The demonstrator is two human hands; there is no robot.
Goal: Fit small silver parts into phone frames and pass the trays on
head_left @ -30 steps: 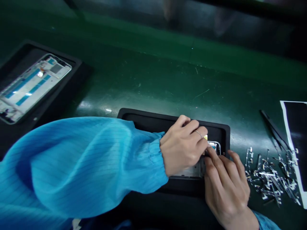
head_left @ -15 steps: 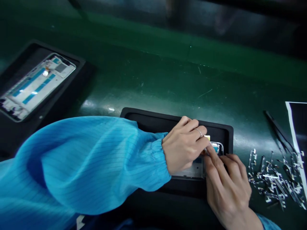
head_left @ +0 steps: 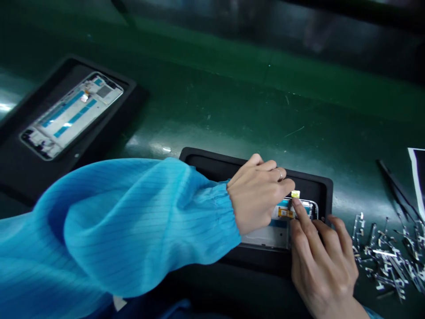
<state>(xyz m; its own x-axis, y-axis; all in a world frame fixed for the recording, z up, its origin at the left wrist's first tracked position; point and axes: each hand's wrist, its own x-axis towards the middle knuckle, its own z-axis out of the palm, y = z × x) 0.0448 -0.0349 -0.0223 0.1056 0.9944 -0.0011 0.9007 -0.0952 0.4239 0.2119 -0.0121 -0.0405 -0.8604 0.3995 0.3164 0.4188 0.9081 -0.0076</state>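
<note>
My left hand (head_left: 259, 195), in a blue striped sleeve (head_left: 133, 226), curls over a phone frame (head_left: 262, 237) lying in a black rubber mat (head_left: 315, 184). Just past its fingertips is a small yellow tab (head_left: 295, 194), and I cannot tell whether they grip it. A yellow-orange label (head_left: 286, 213) lies on the frame. My right hand (head_left: 322, 266) rests at the frame's right side, fingers apart, with its index fingertip on the frame beside the label.
Another phone frame (head_left: 71, 117) lies in a black tray (head_left: 128, 84) at the upper left. Loose metal parts (head_left: 381, 261) lie at the right, with black tweezers (head_left: 396, 190) and a white-edged black sheet (head_left: 417, 177) beyond. All this sits on a green bench top (head_left: 232, 115).
The whole scene has shifted right in the picture. My left hand has lifted slightly, showing more of the frame and the yellow-orange label, and the yellow tab now stands clear beyond its fingertips.
</note>
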